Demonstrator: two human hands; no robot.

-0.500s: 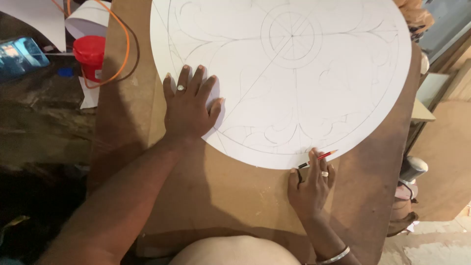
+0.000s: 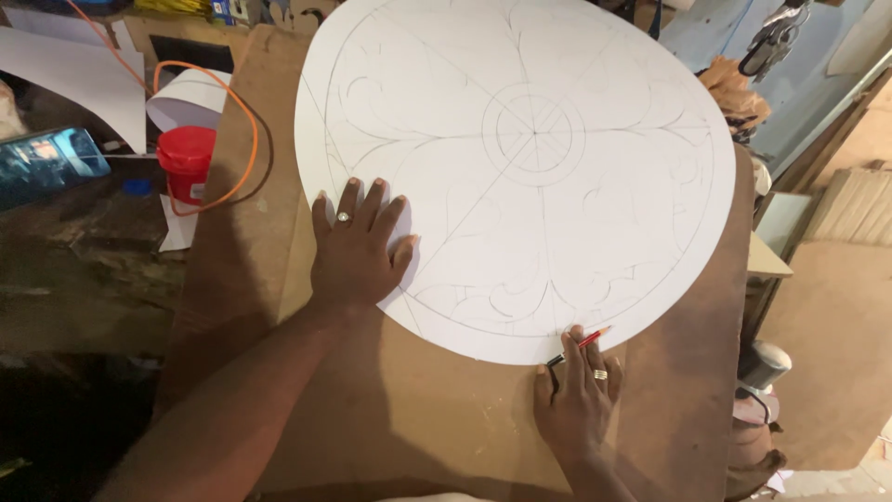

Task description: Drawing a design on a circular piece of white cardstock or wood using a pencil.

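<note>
Looking down from head height, we see our right hand (image 2: 578, 395) nearest to us, at the lower edge of a large white paper disc (image 2: 520, 167); its fingers are curled together and pinch a red pencil (image 2: 581, 345), whose tip rests on the disc's near rim. A ring shows on one finger of that hand. Up and to the left, our left hand (image 2: 358, 256) lies flat with fingers spread, holding nothing, pressing down on the disc's left side, part of the palm over the rim and on the board; it too wears a ring. The disc lies on a brown board tabletop (image 2: 409, 409) and covers most of it. Faint pencil lines mark the disc: a border ring near the edge, straight spokes meeting at a small double circle in the middle, and curling scroll shapes between the spokes. Farther off to the left, beyond the board's edge, stands a red tub (image 2: 186, 160), with an orange cable (image 2: 249, 121) looping around it over the board's corner, and loose sheets of white paper (image 2: 74, 74) behind. At the far right, well apart from our hands, brown boards (image 2: 850, 218) lean by a blue wall.
</note>
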